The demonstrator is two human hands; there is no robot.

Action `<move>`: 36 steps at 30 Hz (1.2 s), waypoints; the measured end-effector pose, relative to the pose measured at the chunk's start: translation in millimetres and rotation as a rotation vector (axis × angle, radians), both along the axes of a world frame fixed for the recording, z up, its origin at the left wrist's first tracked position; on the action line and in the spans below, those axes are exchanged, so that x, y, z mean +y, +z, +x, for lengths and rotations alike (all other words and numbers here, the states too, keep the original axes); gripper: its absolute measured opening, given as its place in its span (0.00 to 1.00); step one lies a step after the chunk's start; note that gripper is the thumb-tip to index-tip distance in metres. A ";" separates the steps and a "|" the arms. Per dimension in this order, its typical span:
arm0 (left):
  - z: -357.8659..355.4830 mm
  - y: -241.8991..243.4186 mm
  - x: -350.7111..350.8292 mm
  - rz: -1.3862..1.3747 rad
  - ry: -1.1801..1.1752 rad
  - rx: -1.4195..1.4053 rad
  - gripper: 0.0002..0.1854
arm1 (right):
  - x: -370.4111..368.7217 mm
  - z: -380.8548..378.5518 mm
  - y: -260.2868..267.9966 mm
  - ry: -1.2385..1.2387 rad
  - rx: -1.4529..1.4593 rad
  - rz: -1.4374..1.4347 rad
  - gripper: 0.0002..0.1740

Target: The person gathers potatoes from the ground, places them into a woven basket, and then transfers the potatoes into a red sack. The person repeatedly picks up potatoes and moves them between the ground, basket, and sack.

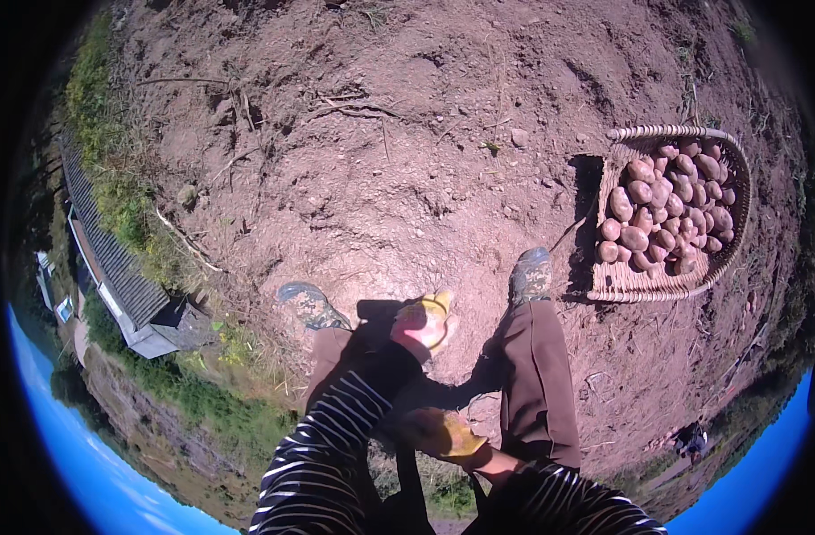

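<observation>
My left hand (423,326), in a yellow-and-pale work glove, is low over the reddish soil between my camouflage-patterned shoes. A dark shape, shadow or object, lies beside its wrist, and I cannot tell whether the fingers grip anything. Closer to my body, my right hand (442,433) wears a similar yellow glove, partly in shade. Its fingers are too dark to show whether they hold something. To my right stands a scoop-shaped woven wicker basket (638,284) with many reddish potatoes (661,194) in it. Both hands are well apart from the basket.
Dry roots (354,107) and a pale stick (188,242) lie on the loose, lumpy soil (414,167). Green weeds (123,214) edge the field at left, beyond which stands a tiled-roof building (116,234). A person (694,441) is far off at lower right.
</observation>
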State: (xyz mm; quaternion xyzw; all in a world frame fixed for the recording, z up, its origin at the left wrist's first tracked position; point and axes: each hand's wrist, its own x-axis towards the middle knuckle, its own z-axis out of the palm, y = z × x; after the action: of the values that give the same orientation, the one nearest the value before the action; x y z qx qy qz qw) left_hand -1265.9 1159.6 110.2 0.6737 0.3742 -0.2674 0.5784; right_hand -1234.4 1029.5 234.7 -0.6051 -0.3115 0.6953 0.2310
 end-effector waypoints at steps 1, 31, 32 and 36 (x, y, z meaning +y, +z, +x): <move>-38.4 0.8 15.7 0.096 0.001 0.038 0.19 | 5.6 -1.5 -5.8 -0.078 -0.002 0.029 0.10; 117.1 -85.9 470.6 0.963 -0.049 0.046 0.29 | 358.4 67.6 32.0 -0.086 -0.170 -0.034 0.13; 133.3 -97.8 481.0 0.818 -0.033 0.185 0.29 | 365.3 82.1 29.9 -0.071 -0.150 -0.086 0.14; 166.4 -101.1 510.3 0.523 0.068 0.263 0.28 | 398.1 136.0 23.1 -0.643 -0.051 -0.007 0.14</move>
State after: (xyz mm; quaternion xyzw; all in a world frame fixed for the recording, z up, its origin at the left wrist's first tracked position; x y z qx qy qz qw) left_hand -1099.5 1670.0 9.1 0.7465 0.5246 -0.2273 0.3404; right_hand -1098.5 1427.7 257.8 -0.6905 -0.1079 0.5723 0.4289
